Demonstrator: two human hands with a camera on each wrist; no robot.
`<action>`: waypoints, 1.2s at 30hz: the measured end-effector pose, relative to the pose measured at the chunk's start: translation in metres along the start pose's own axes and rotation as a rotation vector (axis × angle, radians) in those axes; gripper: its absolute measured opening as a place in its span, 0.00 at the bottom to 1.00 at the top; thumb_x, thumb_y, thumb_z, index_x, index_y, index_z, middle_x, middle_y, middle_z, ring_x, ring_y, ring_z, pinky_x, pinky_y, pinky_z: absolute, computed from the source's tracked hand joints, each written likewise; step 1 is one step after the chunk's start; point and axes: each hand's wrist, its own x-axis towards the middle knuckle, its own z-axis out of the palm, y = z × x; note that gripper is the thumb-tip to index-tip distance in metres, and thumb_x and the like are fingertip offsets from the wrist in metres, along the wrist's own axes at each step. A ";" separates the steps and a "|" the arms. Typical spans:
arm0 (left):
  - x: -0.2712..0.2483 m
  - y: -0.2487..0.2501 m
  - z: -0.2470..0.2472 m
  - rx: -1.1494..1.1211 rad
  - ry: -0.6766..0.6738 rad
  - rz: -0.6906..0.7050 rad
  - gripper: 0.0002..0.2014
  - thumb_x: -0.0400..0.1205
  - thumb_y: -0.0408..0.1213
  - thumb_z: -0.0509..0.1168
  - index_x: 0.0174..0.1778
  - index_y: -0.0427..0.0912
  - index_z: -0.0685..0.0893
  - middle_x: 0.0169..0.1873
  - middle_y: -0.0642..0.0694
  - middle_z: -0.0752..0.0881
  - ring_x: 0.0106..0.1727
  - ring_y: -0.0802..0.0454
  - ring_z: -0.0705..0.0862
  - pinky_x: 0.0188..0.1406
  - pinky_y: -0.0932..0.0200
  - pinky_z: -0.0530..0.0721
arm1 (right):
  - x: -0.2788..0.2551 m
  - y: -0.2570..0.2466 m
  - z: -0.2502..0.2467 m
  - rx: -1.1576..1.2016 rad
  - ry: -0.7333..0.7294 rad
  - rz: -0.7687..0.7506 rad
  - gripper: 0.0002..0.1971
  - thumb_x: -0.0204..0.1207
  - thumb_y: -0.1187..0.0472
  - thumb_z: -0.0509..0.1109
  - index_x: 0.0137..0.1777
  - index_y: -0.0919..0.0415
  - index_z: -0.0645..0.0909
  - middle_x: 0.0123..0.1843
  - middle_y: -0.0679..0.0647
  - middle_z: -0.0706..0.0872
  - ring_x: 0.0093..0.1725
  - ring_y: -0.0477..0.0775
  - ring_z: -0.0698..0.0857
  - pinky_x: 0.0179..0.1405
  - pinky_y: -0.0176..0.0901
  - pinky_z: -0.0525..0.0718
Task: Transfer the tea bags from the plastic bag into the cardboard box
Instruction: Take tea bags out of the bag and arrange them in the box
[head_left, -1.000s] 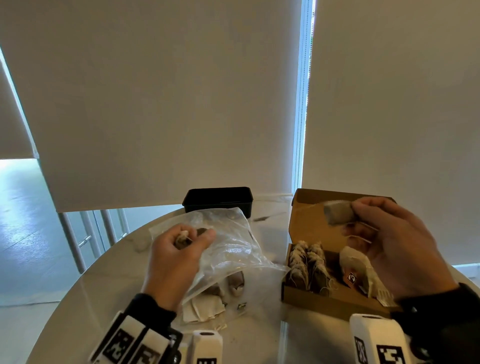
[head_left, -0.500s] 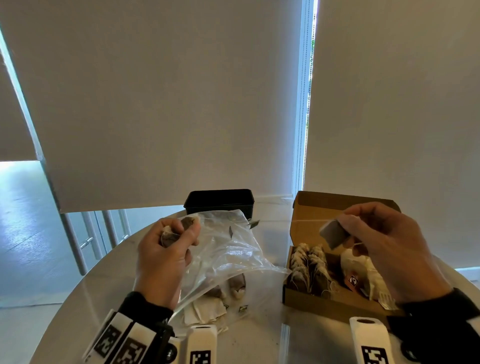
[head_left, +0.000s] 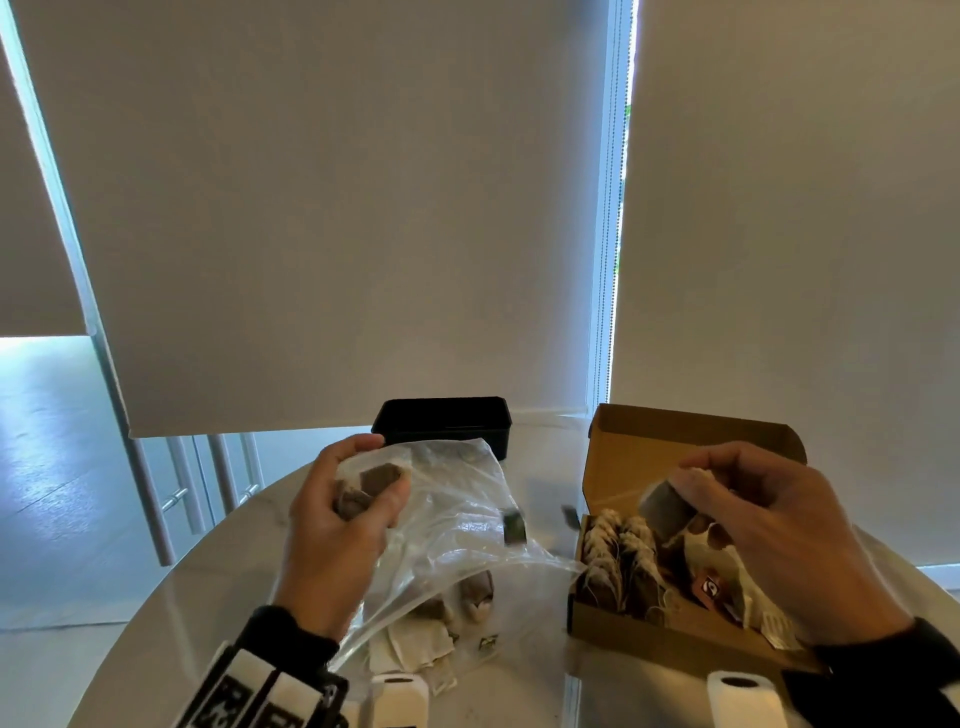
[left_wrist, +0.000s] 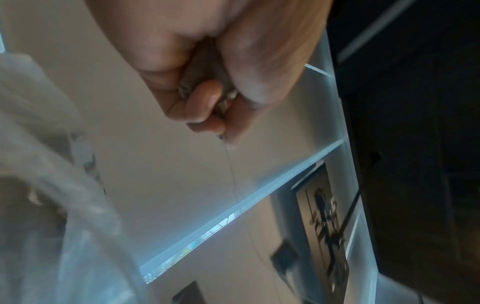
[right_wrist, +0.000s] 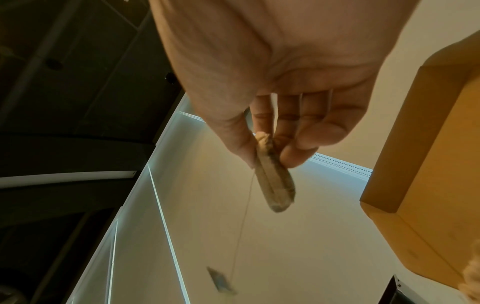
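Note:
My left hand (head_left: 358, 493) is raised over the clear plastic bag (head_left: 457, 525) and grips a brown tea bag (head_left: 376, 480); in the left wrist view the fingers (left_wrist: 202, 102) curl tightly round it and a thin string hangs down. More tea bags (head_left: 475, 590) lie in the bag's bottom. My right hand (head_left: 727, 493) pinches another tea bag (head_left: 667, 506) above the open cardboard box (head_left: 670, 642); its string and tag (right_wrist: 222, 280) dangle. A row of tea bags (head_left: 618, 556) stands in the box's left part.
A black rectangular container (head_left: 441, 421) stands behind the plastic bag at the far edge of the round white table (head_left: 535, 686). The box lid (head_left: 675, 441) stands open at the back. Loose paper tags (head_left: 415, 649) lie near the front edge. Roller blinds hang behind.
My left hand has lifted its tea bag higher and further left, out of the bag's mouth. My right hand has lowered its tea bag toward the box; two tags now swing between the hands.

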 end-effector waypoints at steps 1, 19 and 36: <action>-0.002 0.000 0.002 0.051 -0.020 0.020 0.14 0.75 0.31 0.72 0.50 0.55 0.83 0.37 0.51 0.84 0.32 0.56 0.81 0.31 0.62 0.83 | 0.000 0.000 0.000 0.004 0.011 -0.002 0.04 0.73 0.61 0.73 0.43 0.51 0.86 0.38 0.47 0.88 0.37 0.44 0.85 0.36 0.39 0.80; 0.005 -0.008 -0.007 0.048 0.058 0.012 0.07 0.78 0.31 0.69 0.42 0.49 0.87 0.36 0.47 0.83 0.30 0.52 0.75 0.22 0.65 0.78 | -0.001 -0.013 -0.004 0.041 0.122 -0.050 0.05 0.75 0.61 0.71 0.49 0.52 0.83 0.44 0.54 0.87 0.36 0.48 0.85 0.33 0.39 0.81; -0.009 0.003 0.010 0.099 -0.213 0.040 0.08 0.75 0.28 0.71 0.40 0.45 0.91 0.33 0.54 0.89 0.26 0.67 0.81 0.25 0.75 0.77 | -0.005 -0.018 0.002 0.167 -0.078 0.011 0.10 0.67 0.52 0.69 0.48 0.51 0.84 0.40 0.48 0.89 0.35 0.48 0.86 0.33 0.40 0.85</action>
